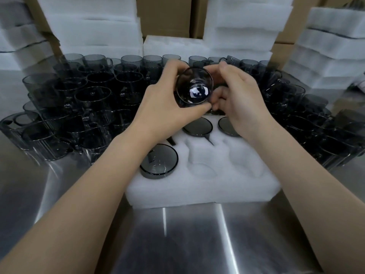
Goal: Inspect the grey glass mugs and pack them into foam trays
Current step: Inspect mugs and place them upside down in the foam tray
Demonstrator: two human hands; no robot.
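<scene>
Grey glass mug (194,87) between left hand (164,107) and right hand (240,103).

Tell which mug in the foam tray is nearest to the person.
The upside-down grey mug in the foam tray's near-left pocket; the other packed mugs sit farther back.

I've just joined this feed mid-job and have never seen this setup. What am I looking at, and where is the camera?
There is no machine here. One camera worn on a person's head looks down at their bare hands. The left hand and right hand both hold one grey glass mug, end-on to the camera, for inspection. Below it a white foam tray lies on a steel table. Three packed mugs show in its pockets, and other pockets are unfilled. Loose mugs crowd both sides, with foam stacks and cardboard boxes behind.
</scene>
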